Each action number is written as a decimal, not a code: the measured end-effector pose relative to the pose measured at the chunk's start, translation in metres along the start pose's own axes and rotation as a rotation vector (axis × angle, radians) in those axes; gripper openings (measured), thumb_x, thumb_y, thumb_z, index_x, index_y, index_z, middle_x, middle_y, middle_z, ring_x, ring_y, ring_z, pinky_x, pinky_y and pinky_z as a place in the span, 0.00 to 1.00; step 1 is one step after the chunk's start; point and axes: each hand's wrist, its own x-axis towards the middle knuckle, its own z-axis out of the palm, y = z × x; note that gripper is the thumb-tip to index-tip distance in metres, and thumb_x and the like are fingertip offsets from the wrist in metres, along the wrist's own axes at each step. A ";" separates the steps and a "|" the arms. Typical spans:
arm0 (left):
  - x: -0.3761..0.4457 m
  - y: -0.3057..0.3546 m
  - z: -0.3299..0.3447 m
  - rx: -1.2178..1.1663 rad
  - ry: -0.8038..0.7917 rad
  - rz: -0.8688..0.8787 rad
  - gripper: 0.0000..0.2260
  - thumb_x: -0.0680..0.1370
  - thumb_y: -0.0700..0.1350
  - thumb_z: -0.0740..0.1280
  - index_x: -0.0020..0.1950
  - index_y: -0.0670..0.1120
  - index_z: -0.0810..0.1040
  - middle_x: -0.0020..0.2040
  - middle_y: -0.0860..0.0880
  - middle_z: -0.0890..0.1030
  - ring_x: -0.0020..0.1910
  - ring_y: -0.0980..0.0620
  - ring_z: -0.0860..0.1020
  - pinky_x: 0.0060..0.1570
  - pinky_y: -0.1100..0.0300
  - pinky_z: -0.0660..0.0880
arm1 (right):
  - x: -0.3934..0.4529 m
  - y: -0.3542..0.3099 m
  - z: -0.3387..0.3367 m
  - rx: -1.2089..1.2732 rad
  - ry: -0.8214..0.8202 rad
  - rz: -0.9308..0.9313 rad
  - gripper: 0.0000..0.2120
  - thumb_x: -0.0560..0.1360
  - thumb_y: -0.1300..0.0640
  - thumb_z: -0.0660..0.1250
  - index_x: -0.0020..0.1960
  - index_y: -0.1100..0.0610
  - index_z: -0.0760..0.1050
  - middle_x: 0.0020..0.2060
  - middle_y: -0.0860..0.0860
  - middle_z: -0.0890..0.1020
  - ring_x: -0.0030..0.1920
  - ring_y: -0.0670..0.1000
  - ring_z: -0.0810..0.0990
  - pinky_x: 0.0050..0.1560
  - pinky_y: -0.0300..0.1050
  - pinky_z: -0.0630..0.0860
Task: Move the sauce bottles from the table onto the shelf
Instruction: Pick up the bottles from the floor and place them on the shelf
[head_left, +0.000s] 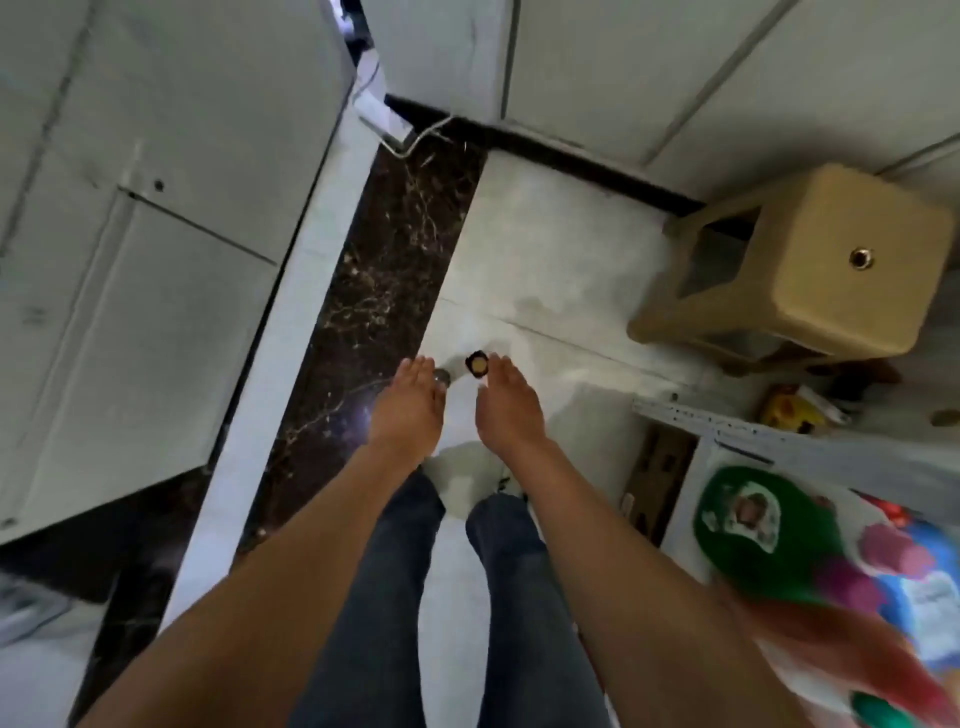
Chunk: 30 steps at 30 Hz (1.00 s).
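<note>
The person stands looking straight down, two bare forearms stretched out over the floor (545, 270). The left hand (408, 410) and the right hand (506, 410) hang side by side, near each other but apart, both with fingers (418, 370) straight and loosely spread, holding nothing. Two legs in dark jeans (379, 597) show beneath the arms.

Just beyond the right fingertips, at about twelve o'clock from that hand, one small round object (477, 364) with a dark rim and tan centre lies on the pale tile; what it is cannot be told. No sauce bottle is clearly recognisable.

At two o'clock stands one tan plastic stool (831, 270). At four o'clock, several blurred colourful packages sit together, among them one green one (769, 535). A strip of dark marble (363, 291) runs at eleven o'clock beside white cabinet doors (156, 208).
</note>
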 end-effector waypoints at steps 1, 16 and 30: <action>0.008 -0.010 0.012 0.001 -0.017 -0.026 0.22 0.85 0.47 0.51 0.78 0.41 0.57 0.78 0.45 0.59 0.78 0.47 0.53 0.74 0.53 0.56 | 0.013 0.004 0.010 0.001 -0.012 0.018 0.27 0.83 0.59 0.55 0.80 0.60 0.49 0.79 0.57 0.55 0.78 0.55 0.57 0.75 0.45 0.55; 0.210 -0.106 0.229 -0.161 -0.172 -0.291 0.25 0.81 0.46 0.62 0.76 0.45 0.60 0.75 0.40 0.60 0.69 0.37 0.68 0.68 0.48 0.66 | 0.232 0.097 0.186 -0.127 -0.153 0.081 0.28 0.83 0.53 0.58 0.80 0.52 0.51 0.79 0.60 0.49 0.77 0.60 0.57 0.69 0.54 0.66; 0.263 -0.121 0.302 -0.019 -0.194 -0.403 0.25 0.73 0.46 0.74 0.65 0.40 0.68 0.62 0.39 0.74 0.60 0.40 0.75 0.51 0.52 0.73 | 0.303 0.137 0.271 -0.108 0.137 0.060 0.18 0.78 0.63 0.60 0.67 0.56 0.64 0.52 0.58 0.79 0.47 0.58 0.79 0.39 0.48 0.68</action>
